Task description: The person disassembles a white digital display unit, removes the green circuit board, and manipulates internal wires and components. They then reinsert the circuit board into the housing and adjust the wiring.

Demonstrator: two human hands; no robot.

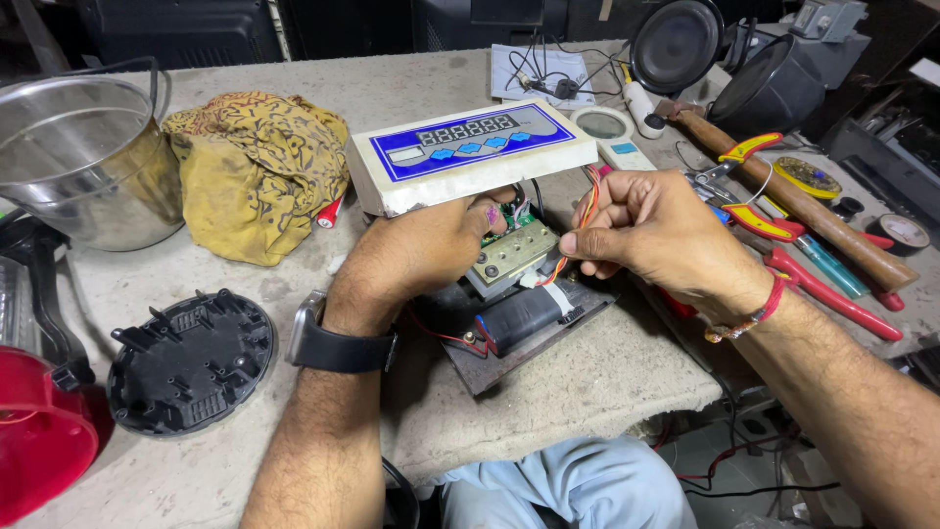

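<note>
Scale [470, 152], opened, at centre of bench: wiring being handled.
Left hand [431, 245] props the tilted display housing, fingers on the circuit board [511, 250]; right hand [651, 230] pinches red-orange wires [586, 211] at 1 o'clock of the board. Battery [519, 318] at 6. Next move likely needs a steady, fine pull.

Opened electronic scale unit with tilted display panel [470, 155] sits mid-worktop [607, 367]. Steel bucket [83, 157] far left, crumpled cloth [257, 171] between them. Round black plastic cover [191, 360] front-left. Pliers [783, 245] and wooden-handled hammer [793, 201] right.
</note>
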